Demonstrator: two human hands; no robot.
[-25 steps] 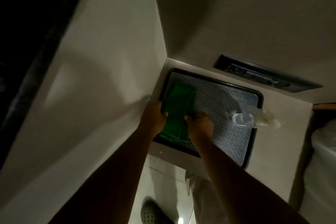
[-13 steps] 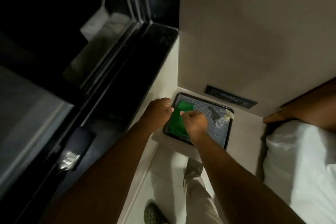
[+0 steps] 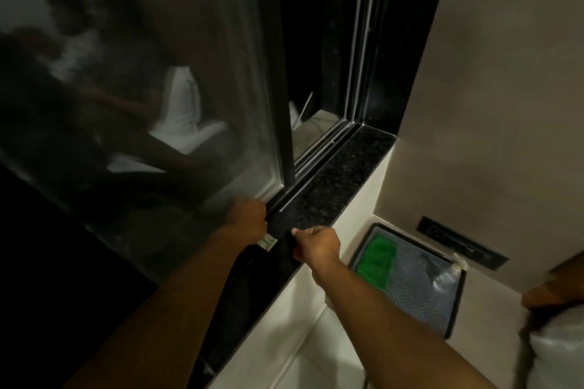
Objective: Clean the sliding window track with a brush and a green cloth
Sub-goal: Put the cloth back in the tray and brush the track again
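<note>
Down by the black window sill (image 3: 341, 180), we have both hands close together. Our left hand (image 3: 248, 216) sits at the bottom corner of the glass pane (image 3: 142, 104), right at the window track (image 3: 311, 164), with its fingers curled. We cannot tell what it holds. Just under it a small pale thing (image 3: 268, 242) pokes out, too blurry to name. Our right hand (image 3: 317, 246) is on the sill's front edge, fingers curled around something dark that we cannot make out. Right of the sill, lower down, the green cloth (image 3: 377, 260) lies folded on a tray (image 3: 455, 306). A clear bottle (image 3: 447, 275) lies on the tray too, well apart from the cloth.
</note>
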